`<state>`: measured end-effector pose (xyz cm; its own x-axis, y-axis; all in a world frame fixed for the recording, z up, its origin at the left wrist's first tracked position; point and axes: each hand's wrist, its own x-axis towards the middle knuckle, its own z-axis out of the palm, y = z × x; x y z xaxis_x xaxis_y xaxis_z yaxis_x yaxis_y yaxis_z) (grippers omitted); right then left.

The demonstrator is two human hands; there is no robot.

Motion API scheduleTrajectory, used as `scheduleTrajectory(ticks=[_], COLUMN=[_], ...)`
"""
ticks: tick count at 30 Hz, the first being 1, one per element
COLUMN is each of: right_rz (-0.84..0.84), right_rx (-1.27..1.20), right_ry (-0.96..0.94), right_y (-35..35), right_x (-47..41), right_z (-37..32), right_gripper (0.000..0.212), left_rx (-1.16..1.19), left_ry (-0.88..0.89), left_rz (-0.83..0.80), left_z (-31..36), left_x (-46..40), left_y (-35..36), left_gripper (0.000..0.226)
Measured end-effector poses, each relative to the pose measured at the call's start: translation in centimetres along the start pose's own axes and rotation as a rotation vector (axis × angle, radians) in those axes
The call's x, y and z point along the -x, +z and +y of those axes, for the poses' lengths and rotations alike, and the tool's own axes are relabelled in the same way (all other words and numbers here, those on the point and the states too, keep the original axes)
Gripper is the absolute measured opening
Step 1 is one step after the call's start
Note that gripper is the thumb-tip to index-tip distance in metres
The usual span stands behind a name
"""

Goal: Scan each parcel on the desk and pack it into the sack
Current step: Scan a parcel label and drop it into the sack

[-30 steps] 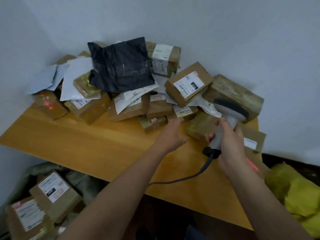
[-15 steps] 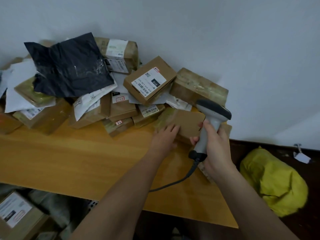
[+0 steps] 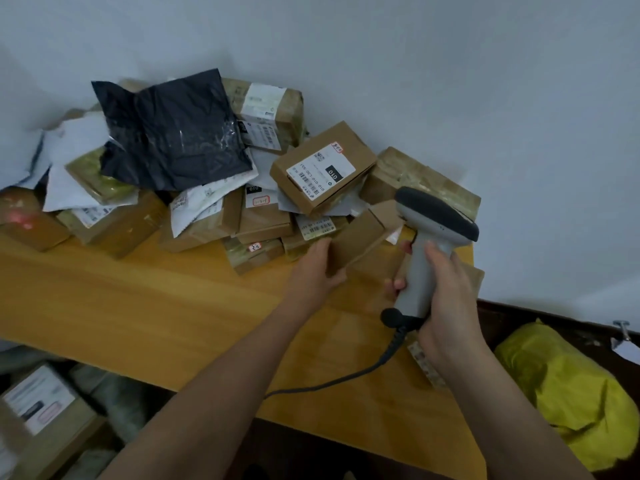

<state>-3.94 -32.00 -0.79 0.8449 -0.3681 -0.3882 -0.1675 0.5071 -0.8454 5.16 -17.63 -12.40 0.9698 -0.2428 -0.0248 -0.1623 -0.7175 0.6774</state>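
Lifted now, left hand's [image 3: 317,268] plain box [image 3: 360,239] nears "010"-labelled parcel [image 3: 322,171].

Tilted plain brown parcel [image 3: 360,239] beside heaped labelled parcels [image 3: 207,181] on desk [image 3: 145,306]

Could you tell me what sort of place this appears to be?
Probably a small parcel sorting or courier pickup point: labelled parcels are heaped on a wooden desk in a corner, and the right hand holds a corded barcode scanner.
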Motion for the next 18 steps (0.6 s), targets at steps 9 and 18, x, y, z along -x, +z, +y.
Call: scheduleTrajectory(ticks=[9,18], right_rz=[-0.270,-0.525], right_rx=[0.131,0.397], right_ry=[0.193,0.145], right_y=[5.1,10.8], right_x=[2.4,5.1], right_z=[-0.2,0.4], right_gripper=[0.027,0.023], left_rx=[0.929,1.052], left_ry=[-0.597,-0.707], left_rz=[0.076,0.290], left_z=[-4.5,-8.5], left_x=[5.5,10.8], left_y=[-9.3,-14.8], left_gripper=[0.025,0.037])
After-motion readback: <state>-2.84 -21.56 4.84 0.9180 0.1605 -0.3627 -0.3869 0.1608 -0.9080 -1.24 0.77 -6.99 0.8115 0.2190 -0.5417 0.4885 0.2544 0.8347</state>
